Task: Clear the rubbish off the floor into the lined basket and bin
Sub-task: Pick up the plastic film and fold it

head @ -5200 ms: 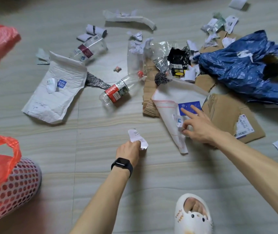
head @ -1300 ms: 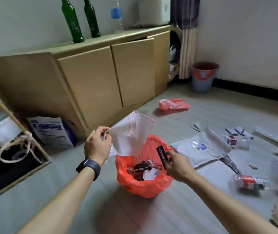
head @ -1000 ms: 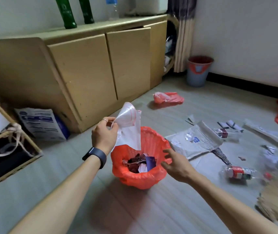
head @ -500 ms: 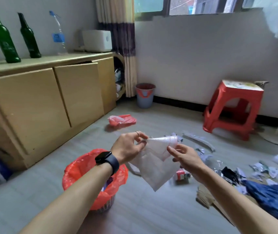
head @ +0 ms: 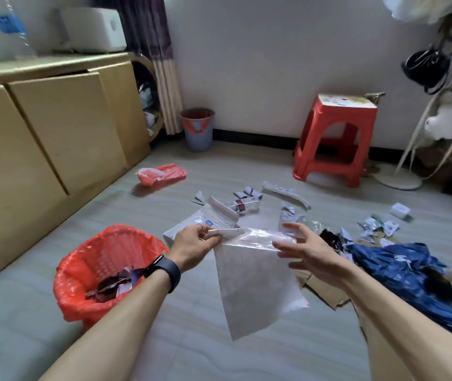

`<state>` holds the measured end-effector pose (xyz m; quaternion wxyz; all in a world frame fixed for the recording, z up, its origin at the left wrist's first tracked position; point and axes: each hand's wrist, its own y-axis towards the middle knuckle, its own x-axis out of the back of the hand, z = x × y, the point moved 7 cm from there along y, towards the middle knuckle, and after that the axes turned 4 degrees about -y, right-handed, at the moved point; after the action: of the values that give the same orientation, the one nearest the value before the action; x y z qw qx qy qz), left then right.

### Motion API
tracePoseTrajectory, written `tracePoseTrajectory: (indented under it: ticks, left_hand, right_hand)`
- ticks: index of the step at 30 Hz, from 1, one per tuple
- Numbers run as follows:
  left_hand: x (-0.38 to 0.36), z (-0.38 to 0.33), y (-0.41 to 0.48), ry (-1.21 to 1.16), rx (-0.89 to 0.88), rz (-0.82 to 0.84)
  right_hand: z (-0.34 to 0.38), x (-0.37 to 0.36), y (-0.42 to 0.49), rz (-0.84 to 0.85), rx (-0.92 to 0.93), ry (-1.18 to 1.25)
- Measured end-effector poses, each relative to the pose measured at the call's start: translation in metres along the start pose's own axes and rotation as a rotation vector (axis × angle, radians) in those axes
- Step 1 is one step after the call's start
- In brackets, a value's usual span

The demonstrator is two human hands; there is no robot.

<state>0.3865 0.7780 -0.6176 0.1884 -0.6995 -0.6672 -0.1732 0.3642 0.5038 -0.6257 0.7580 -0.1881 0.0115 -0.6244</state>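
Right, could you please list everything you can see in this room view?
lined basket: one, red liner, floor lower left
bin: one, grey, red liner, by far wall
clear bag: one, transparent, held between the hands
padded mailer: one, white, floor behind clear bag
blue bag: one, dark blue, crumpled at right
red bag: one, red, floor centre left
cardboard: a few pieces, brown, beneath right forearm
bottle: one, clear, dark red label, beyond mailer
paper scraps: many, mostly white, scattered mid-floor
stool: one, red, by far wall
cabinet: one, light wood, left
watch: one, black, left wrist
left hand: one, pinching clear bag's top edge
right hand: one, fingers spread at bag's other side
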Motion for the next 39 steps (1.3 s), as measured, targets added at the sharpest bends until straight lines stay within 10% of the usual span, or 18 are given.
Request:
tracePoseTrajectory:
  ticks: [3, 11, 25, 30, 39]
  left_hand:
    - [-0.010, -0.002, 0.000, -0.042, 0.014, -0.008]
    - [-0.022, -0.006, 0.001, -0.237, 0.049, 0.116]
    - [-0.026, -0.019, -0.008, -0.279, -0.032, 0.230]
    - [-0.007, -0.027, -0.007, -0.147, -0.131, 0.035]
    - [0.003, -0.009, 0.001, -0.435, 0.079, 0.073]
  right_hand:
    - [-0.003, -0.005, -0.001, 0.099, 0.024, -0.235]
    - [0.025, 0.026, -0.002, -0.349, 0.341, -0.729]
    - [0.012, 0.034, -0.002, -0.315, 0.200, -0.433]
    - [0.008, 0.035, 0.000, -0.262, 0.164, -0.182]
    - [-0.002, 0.028, 0.004, -0.063, 0.027, 0.228]
